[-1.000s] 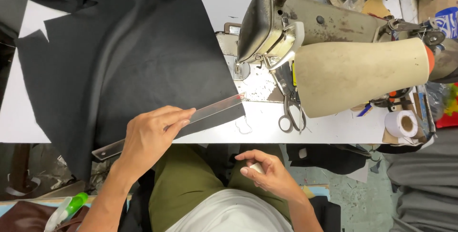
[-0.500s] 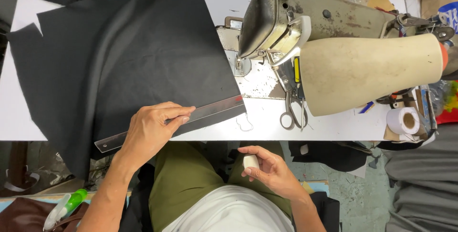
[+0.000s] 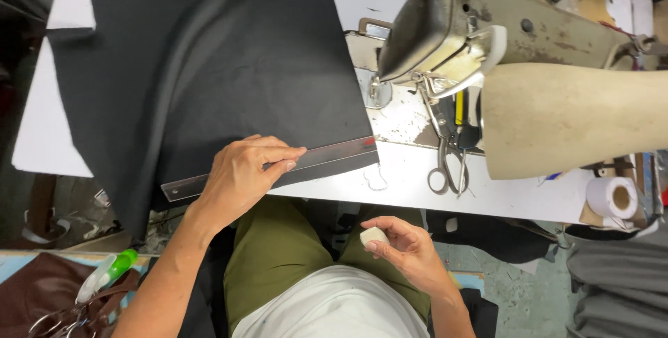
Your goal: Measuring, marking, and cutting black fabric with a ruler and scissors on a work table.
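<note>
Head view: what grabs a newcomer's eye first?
The large black fabric spread over the white table, with the left hand pressing a long metal ruler along its near edge. At right, a worn sewing machine looms over scissors. Below the table edge, the right hand holds a small white chalk piece.

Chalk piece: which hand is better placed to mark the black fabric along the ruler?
Probably right: the right hand holds the chalk piece, while the left hand presses the ruler onto the black fabric.
</note>
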